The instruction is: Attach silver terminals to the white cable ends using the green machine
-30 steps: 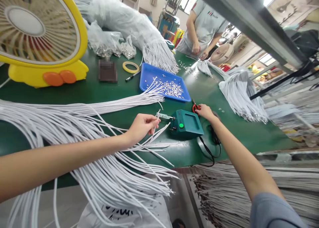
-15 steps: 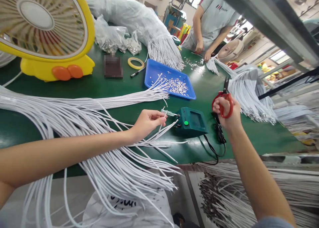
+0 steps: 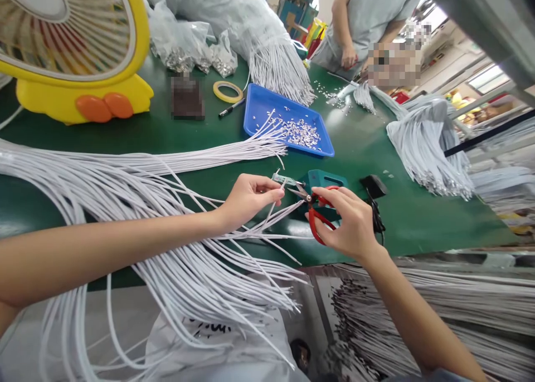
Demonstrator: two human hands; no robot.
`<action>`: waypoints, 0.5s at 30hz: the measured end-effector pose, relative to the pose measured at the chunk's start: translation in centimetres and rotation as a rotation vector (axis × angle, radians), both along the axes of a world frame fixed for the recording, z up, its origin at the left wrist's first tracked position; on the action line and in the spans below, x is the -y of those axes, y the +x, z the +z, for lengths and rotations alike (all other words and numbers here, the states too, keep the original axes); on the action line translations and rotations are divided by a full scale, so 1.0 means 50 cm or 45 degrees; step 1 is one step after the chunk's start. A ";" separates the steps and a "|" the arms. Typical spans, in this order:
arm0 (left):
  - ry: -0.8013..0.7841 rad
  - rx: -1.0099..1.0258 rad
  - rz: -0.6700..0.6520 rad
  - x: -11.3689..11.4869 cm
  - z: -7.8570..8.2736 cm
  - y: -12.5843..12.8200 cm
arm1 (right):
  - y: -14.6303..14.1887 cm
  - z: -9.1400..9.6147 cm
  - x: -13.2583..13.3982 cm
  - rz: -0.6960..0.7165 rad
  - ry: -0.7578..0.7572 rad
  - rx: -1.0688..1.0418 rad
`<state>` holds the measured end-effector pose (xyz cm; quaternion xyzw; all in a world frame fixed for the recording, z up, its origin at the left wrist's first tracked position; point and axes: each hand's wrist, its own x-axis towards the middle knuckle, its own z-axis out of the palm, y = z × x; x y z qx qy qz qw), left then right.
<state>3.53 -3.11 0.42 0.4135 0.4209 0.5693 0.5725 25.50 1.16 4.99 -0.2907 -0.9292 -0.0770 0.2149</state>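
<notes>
My left hand (image 3: 246,198) pinches the end of a thin white cord (image 3: 273,206) just left of a small teal device (image 3: 324,180) on the green table (image 3: 167,142). My right hand (image 3: 346,223) grips red-handled scissors (image 3: 314,210), their blades pointing left at the cord end near my left fingertips. A thick bundle of white cords (image 3: 125,187) runs across the table from the left and hangs over its front edge.
A blue tray (image 3: 259,106) of small metal pieces lies behind the device. A yellow fan (image 3: 71,42), a tape roll (image 3: 228,91), a pen (image 3: 230,108) and plastic bags (image 3: 188,48) sit at the back. More cord bundles (image 3: 426,148) lie right. Another person (image 3: 368,14) works across the table.
My right hand picked the red scissors up from beside the teal device, lifted them, then brought them down left to the cord end. My left hand stayed pinched on the cord.
</notes>
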 end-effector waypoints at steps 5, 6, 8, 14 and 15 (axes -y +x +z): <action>0.051 -0.016 -0.006 -0.001 0.000 0.001 | -0.009 -0.005 0.001 0.041 0.033 0.072; 0.065 -0.023 -0.004 -0.001 0.000 0.001 | -0.010 -0.006 0.000 0.048 0.026 0.078; 0.089 -0.035 -0.006 -0.002 -0.003 0.001 | -0.012 -0.009 -0.004 0.064 0.014 0.082; 0.099 -0.011 -0.059 -0.003 -0.009 0.000 | -0.011 -0.014 -0.015 0.152 -0.075 0.068; 0.099 0.002 -0.057 -0.003 -0.009 0.000 | -0.011 -0.014 -0.015 0.162 -0.091 0.062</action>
